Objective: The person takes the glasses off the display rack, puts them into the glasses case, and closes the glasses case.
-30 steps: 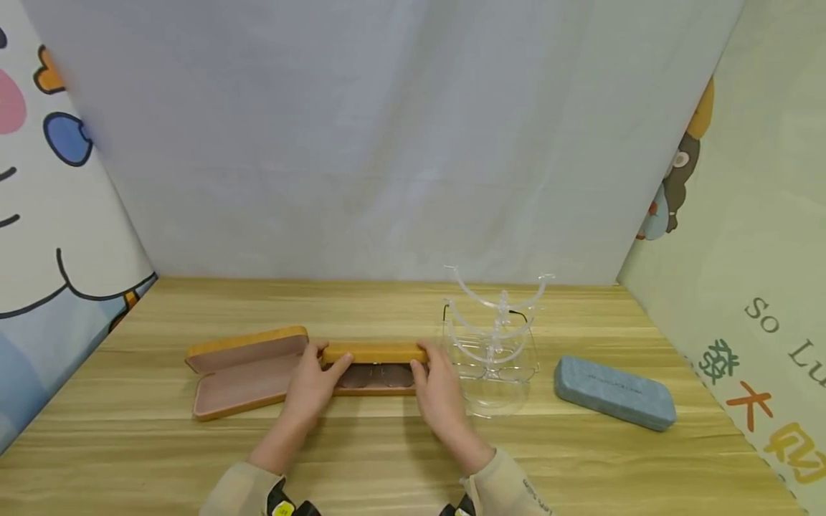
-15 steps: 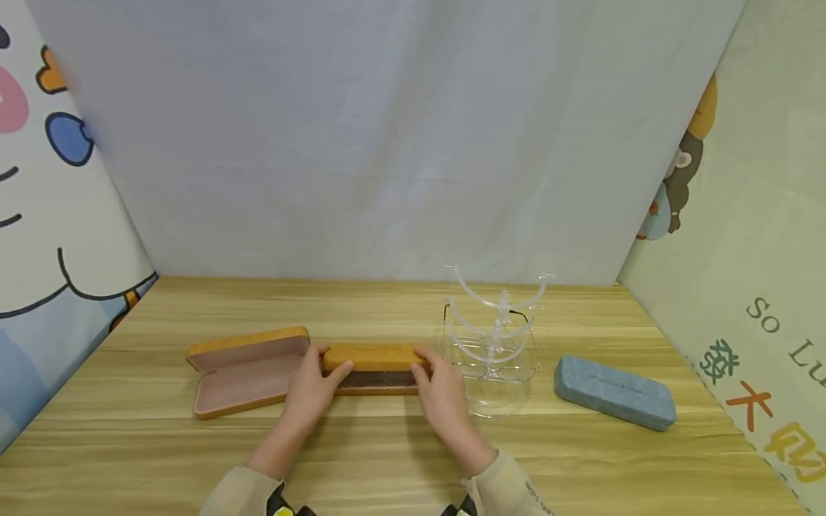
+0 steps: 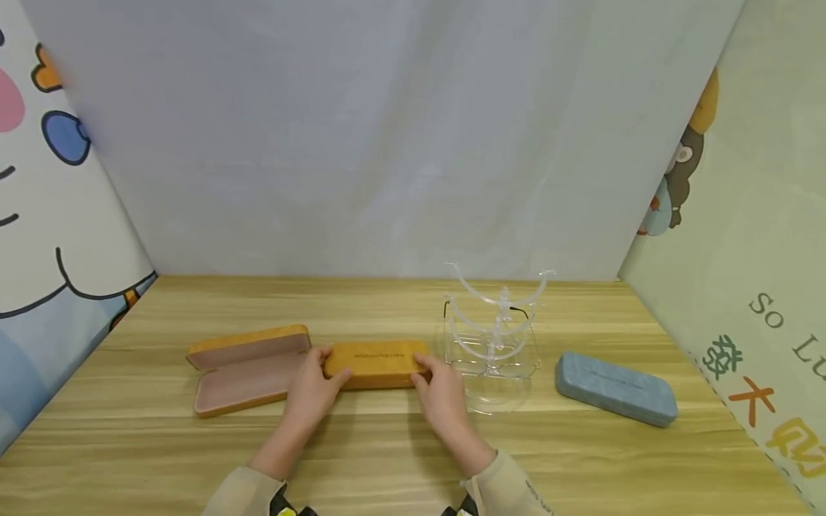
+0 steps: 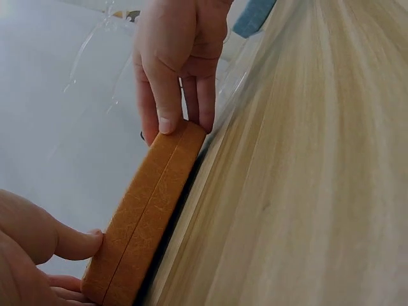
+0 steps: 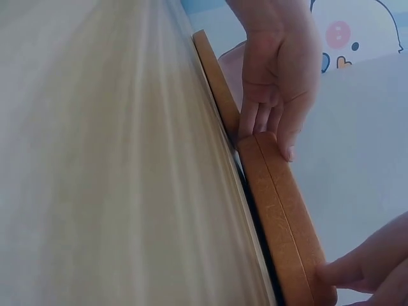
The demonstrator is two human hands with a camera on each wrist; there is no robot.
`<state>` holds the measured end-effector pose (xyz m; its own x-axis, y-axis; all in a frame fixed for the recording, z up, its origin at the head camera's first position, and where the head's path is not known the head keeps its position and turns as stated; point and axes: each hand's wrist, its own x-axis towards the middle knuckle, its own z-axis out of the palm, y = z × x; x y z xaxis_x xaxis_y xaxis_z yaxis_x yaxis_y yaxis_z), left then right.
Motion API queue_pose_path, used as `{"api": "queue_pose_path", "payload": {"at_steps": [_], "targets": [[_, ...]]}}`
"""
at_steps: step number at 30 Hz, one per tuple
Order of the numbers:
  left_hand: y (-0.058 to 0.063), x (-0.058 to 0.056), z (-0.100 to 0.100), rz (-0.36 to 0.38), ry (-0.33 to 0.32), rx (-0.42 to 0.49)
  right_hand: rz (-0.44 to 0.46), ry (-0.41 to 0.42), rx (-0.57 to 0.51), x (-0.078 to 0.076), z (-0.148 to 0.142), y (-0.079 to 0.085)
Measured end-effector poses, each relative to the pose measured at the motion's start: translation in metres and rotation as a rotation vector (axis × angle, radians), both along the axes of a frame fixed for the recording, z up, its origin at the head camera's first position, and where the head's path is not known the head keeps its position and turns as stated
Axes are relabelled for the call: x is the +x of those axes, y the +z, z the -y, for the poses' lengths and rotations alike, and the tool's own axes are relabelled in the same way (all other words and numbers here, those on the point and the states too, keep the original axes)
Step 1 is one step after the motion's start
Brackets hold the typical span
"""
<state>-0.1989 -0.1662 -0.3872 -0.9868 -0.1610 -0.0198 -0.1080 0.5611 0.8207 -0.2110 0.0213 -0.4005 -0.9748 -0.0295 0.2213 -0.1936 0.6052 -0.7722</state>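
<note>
An orange glasses case (image 3: 377, 364), its lid down on its base, lies on the wooden table in the middle of the head view. My left hand (image 3: 310, 390) grips its left end, thumb on the front edge of the lid. At the other end, my right hand (image 3: 442, 395) holds it the same way, fingers at the side and behind. Both wrist views show the thin seam between lid and base, with my left thumb (image 4: 80, 243) and right thumb (image 5: 341, 271) pressing near it. The inside of the case is hidden.
A second orange case (image 3: 248, 383) stands open, with a pink lining, just left of my left hand. Right of my right hand is a clear tiered stand (image 3: 497, 330) bearing thin-framed glasses (image 3: 516, 370). Farther right lies a closed blue case (image 3: 616, 389).
The lid of the middle orange case has swung down toward me and now covers the dark-lensed glasses seen inside earlier. Both hands stay at its ends.
</note>
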Motion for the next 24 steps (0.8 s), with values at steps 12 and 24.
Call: {"api": "queue_pose_path", "payload": {"at_steps": [12,24], "targets": [[0.012,0.0,0.0,0.096,-0.064,0.041,0.066,0.047,-0.02,0.006,-0.003,0.008],[0.034,0.0,-0.006,0.069,-0.087,0.123,0.029,0.024,-0.099,0.011,-0.031,0.03]]}}
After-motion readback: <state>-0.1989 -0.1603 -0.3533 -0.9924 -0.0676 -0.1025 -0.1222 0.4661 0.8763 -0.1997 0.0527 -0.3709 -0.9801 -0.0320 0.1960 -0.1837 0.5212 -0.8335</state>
